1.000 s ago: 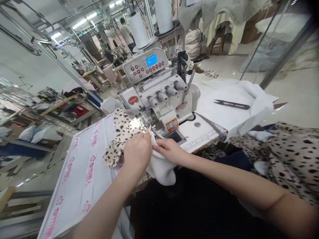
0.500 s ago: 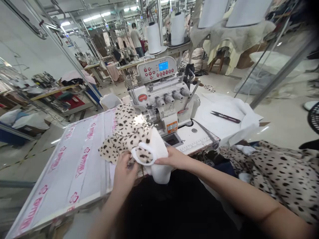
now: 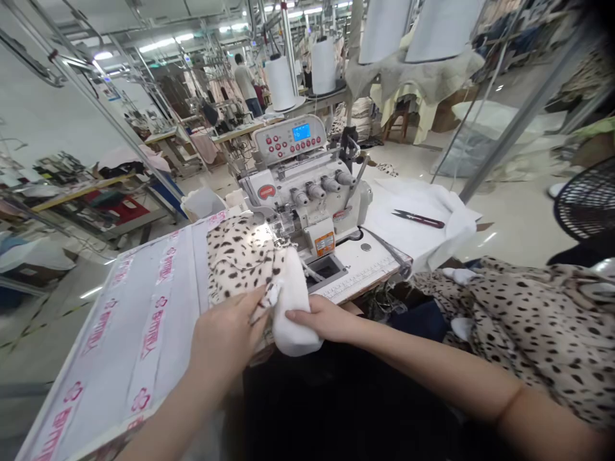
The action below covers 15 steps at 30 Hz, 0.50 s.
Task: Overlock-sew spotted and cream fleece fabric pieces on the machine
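A spotted beige fabric piece (image 3: 240, 256) lies on the table, its edge under the lit needle area of the overlock sewing machine (image 3: 307, 192). White fabric (image 3: 291, 301) joins it at the right and hangs over the front edge. My left hand (image 3: 230, 330) is closed on the spotted fabric, its fingertips partly hidden by the cloth. With thumb and fingers, my right hand (image 3: 319, 318) grips the white fabric.
Thread snips (image 3: 419, 219) lie on white cloth (image 3: 451, 221) right of the machine. More spotted fabric (image 3: 538, 320) is heaped at the right, near a black fan (image 3: 586, 198). Large thread cones (image 3: 281, 83) stand behind. Farther back is a person (image 3: 246, 86).
My left hand has moved forward over the fabric and closed on it. The round white-edged opening has folded out of sight, and the spotted piece lies flatter. The view has shifted slightly right.
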Each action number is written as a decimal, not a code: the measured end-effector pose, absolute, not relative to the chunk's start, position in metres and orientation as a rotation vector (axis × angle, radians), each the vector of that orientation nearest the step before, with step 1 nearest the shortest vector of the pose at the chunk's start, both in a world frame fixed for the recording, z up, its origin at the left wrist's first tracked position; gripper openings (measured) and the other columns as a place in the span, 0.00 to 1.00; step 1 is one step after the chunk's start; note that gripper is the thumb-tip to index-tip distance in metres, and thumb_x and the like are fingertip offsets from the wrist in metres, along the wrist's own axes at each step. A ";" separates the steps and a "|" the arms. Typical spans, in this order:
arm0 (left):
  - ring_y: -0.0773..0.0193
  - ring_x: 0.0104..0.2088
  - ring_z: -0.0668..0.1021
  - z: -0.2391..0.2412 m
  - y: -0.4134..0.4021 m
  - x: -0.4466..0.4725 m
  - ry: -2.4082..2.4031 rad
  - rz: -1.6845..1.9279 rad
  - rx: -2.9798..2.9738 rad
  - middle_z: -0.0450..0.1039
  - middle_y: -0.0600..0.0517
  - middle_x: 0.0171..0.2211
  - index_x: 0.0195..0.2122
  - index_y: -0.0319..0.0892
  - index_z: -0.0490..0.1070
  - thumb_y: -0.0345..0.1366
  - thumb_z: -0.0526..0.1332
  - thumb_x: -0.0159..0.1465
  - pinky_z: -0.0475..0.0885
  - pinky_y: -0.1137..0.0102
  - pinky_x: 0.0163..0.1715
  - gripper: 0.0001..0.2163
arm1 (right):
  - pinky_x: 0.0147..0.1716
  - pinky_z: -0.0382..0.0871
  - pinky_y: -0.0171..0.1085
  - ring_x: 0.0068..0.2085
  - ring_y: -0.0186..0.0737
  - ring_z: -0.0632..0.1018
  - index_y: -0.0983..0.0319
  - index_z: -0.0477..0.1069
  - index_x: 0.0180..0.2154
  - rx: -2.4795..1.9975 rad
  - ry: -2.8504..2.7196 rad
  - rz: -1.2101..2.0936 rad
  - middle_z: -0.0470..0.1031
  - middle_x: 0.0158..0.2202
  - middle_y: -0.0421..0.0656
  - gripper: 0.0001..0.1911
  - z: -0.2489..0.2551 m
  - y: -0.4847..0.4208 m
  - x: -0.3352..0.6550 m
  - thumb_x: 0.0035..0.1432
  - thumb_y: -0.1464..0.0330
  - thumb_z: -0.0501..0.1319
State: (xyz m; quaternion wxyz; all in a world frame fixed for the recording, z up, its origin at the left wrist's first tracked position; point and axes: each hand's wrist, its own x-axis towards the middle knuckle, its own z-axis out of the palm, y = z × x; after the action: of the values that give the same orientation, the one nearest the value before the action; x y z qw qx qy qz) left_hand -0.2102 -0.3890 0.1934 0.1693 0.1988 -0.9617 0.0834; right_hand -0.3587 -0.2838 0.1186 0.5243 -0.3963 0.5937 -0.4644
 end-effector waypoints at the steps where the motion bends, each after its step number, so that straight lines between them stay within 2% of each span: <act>1: 0.60 0.29 0.74 0.193 -0.390 -0.212 -2.702 0.293 0.469 0.72 0.50 0.30 0.43 0.41 0.69 0.36 0.56 0.59 0.65 0.69 0.25 0.12 | 0.34 0.66 0.36 0.33 0.39 0.72 0.68 0.70 0.31 -0.943 1.437 -1.110 0.72 0.31 0.45 0.15 0.118 -0.283 -0.358 0.54 0.61 0.56; 4: 0.54 0.38 0.72 0.197 -0.391 -0.221 -2.611 0.355 0.192 0.70 0.43 0.37 0.39 0.35 0.69 0.28 0.55 0.58 0.67 0.63 0.35 0.09 | 0.31 0.65 0.34 0.29 0.36 0.70 0.68 0.69 0.29 -0.919 1.455 -1.093 0.70 0.27 0.43 0.15 0.117 -0.282 -0.357 0.55 0.61 0.55; 7: 0.57 0.37 0.70 0.195 -0.389 -0.234 -2.613 0.279 0.042 0.69 0.43 0.37 0.40 0.33 0.66 0.24 0.53 0.57 0.67 0.64 0.37 0.10 | 0.30 0.65 0.33 0.31 0.36 0.70 0.68 0.70 0.30 -0.917 1.453 -1.098 0.71 0.28 0.44 0.15 0.114 -0.283 -0.357 0.56 0.62 0.55; 9: 0.60 0.35 0.69 0.187 -0.386 -0.241 -2.653 0.203 0.081 0.67 0.45 0.33 0.42 0.33 0.65 0.25 0.53 0.58 0.68 0.66 0.35 0.10 | 0.31 0.65 0.33 0.31 0.36 0.70 0.68 0.70 0.30 -0.951 1.458 -1.108 0.71 0.29 0.44 0.15 0.110 -0.284 -0.358 0.56 0.62 0.55; 13: 0.61 0.34 0.69 0.175 -0.384 -0.245 -2.699 0.071 0.311 0.64 0.47 0.31 0.46 0.33 0.63 0.35 0.55 0.61 0.69 0.67 0.34 0.14 | 0.34 0.65 0.34 0.30 0.36 0.70 0.69 0.71 0.30 -1.033 1.482 -1.087 0.71 0.27 0.43 0.15 0.104 -0.282 -0.364 0.56 0.62 0.55; 15: 0.62 0.32 0.68 0.177 -0.384 -0.246 -2.689 0.046 0.308 0.63 0.48 0.30 0.44 0.33 0.65 0.33 0.54 0.61 0.68 0.67 0.32 0.12 | 0.35 0.66 0.36 0.31 0.38 0.71 0.69 0.72 0.31 -1.047 1.476 -1.074 0.72 0.28 0.43 0.15 0.104 -0.280 -0.367 0.55 0.62 0.55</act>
State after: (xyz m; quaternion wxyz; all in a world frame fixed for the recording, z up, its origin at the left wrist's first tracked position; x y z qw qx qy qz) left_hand -0.2462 -0.3837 0.1773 0.2156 0.1113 -0.9700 0.0166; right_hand -0.3669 -0.2804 0.1044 0.4956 -0.4323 0.6092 -0.4432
